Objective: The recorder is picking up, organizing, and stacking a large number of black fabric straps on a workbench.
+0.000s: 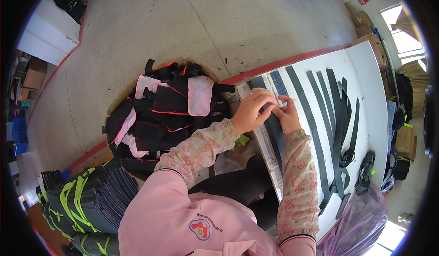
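Note:
My left hand [253, 111] and my right hand [288, 115] meet over the near left edge of a white table [366, 77]. The fingers of both are bent and pinched together close to each other. Whatever they hold, if anything, is too small or hidden to name. Beneath and beside them lie wide dark strips [274, 137] along the table edge, with a blue patterned piece [278, 83] just beyond. To the right of my right hand a long dark strap [311, 123] runs down the tabletop.
More dark straps [336, 114] lie farther right, some curled. Left of my arms stands a carton [112, 105] full of black pieces with red edging and pale pink panels [200, 96]. Bundled dark sheets with lime ties [91, 201] sit lower left. A purple plastic bag [359, 219] is lower right.

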Demonstrator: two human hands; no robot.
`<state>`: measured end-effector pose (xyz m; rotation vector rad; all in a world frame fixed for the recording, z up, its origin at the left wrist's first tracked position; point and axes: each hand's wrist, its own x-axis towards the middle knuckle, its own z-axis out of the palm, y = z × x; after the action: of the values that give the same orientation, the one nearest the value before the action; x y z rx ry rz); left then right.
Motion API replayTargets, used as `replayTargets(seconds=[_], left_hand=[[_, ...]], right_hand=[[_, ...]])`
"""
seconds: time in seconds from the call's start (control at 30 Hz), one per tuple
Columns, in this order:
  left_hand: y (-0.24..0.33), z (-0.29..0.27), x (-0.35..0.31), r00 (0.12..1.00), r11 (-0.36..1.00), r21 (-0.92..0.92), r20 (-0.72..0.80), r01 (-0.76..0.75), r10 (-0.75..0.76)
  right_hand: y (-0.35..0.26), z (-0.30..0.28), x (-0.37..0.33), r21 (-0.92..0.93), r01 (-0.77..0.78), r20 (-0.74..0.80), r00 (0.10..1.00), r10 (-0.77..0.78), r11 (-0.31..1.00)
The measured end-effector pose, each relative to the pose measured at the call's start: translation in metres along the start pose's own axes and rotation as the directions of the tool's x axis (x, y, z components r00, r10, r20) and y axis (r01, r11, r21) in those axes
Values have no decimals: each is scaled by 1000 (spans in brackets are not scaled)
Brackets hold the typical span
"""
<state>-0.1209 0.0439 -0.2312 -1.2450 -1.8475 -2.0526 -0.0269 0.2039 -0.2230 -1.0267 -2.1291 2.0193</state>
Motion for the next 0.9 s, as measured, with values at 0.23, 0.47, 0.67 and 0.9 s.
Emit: replayTargets(seconds=[0.23, 0.47, 0.67, 0.9], left_hand=[[-38, 13, 5, 970, 962, 226, 218, -153, 103], [-45, 10, 5, 947, 916, 315, 279, -249, 162], [-44, 14, 1, 935, 900, 352, 326, -258, 141], [-43, 12, 2, 917, 889, 364, 377, -276, 131]], right_hand=[[12, 6, -12, -351, 259, -133, 937, -322, 900], [67, -26, -186, -956, 78, -100, 820, -563, 283], [127, -106, -336, -931, -151, -307, 815, -491, 332], [150, -140, -366, -809, -67, -414, 770, -486, 584]])
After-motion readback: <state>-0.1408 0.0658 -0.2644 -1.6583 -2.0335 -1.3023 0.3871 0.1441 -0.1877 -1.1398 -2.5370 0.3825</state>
